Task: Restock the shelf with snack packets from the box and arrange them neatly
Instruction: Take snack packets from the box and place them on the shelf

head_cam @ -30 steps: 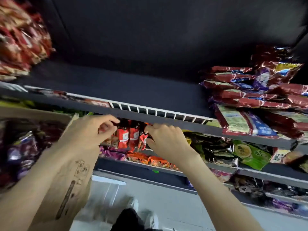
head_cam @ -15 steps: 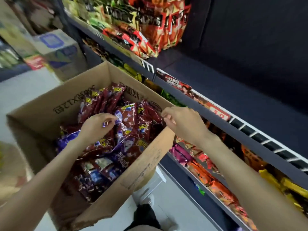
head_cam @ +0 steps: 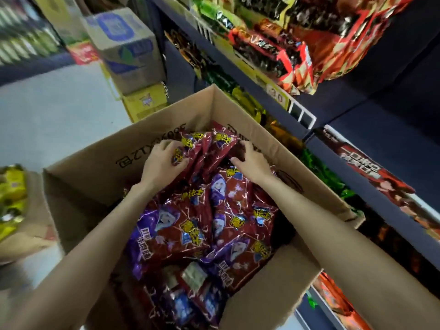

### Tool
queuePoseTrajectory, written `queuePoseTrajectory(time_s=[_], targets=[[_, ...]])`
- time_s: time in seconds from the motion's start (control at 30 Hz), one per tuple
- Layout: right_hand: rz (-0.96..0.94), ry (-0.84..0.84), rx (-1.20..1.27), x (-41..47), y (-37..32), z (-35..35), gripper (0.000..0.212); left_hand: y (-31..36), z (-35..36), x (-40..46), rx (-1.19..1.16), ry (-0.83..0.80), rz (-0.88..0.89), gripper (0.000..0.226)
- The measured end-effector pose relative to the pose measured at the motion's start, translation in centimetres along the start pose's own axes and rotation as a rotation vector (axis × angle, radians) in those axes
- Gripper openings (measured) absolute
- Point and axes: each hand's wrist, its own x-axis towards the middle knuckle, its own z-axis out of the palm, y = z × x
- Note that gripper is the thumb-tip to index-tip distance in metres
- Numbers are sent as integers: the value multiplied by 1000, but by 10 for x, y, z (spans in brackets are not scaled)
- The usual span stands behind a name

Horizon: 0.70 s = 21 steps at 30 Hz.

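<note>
An open cardboard box (head_cam: 100,177) holds several red and purple snack packets (head_cam: 181,229). A bunch of these packets (head_cam: 212,148) stands on end at the far side of the box. My left hand (head_cam: 162,163) curls round the bunch from the left, thumb on its front. My right hand (head_cam: 252,163) grips the same bunch from the right. The dark shelf (head_cam: 371,139) to the right has a bare stretch behind its price rail.
Red and black packets (head_cam: 297,48) fill the shelf further along, with green and yellow packets (head_cam: 321,170) on the row below. Stacked cartons (head_cam: 128,48) stand on the floor beyond the box. A second box with yellow packets (head_cam: 12,194) sits at left.
My view swung from the shelf down to the box. Both hands left the shelf rail, reached into the box and closed on a bunch of packets at its far side.
</note>
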Motion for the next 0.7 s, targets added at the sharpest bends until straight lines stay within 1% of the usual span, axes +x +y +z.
queuePoseTrajectory(time_s=[0.07, 0.1, 0.13, 0.2, 0.27, 0.3, 0.37, 0.4, 0.47, 0.53, 0.6, 0.67, 0.7], targets=[[76, 35, 70, 20, -7, 10, 66, -1, 6, 7, -17, -20, 53, 47], [109, 62, 118, 27, -11, 14, 65, 2, 8, 12, -40, -20, 81, 49], [134, 92, 160, 33, -16, 18, 62, 6, 9, 19, -65, -19, 106, 50], [168, 161, 198, 42, -26, 25, 54, 16, 12, 38, -80, -2, 158, 43], [181, 234, 197, 47, -31, 31, 46, 23, 15, 60, -17, -1, 185, 39], [185, 269, 199, 49, -32, 33, 42, 26, 18, 69, 28, -38, 189, 41], [186, 316, 221, 49, -30, 33, 40, 29, 23, 81, 128, -178, 186, 48], [185, 321, 236, 46, -29, 31, 43, 30, 25, 84, 173, -237, 190, 50], [169, 301, 238, 38, -26, 23, 52, 34, 26, 85, 217, -260, 228, 50], [149, 239, 243, 23, -23, 9, 56, 37, 24, 84, 250, -250, 311, 40], [110, 179, 234, 3, -15, -7, 49, 39, 20, 81, 331, -262, 451, 29], [56, 173, 138, -19, -7, -22, 41, 41, 15, 76, 339, -225, 621, 25], [32, 194, 79, -29, -3, -28, 39, 43, 12, 74, 317, -190, 706, 28]])
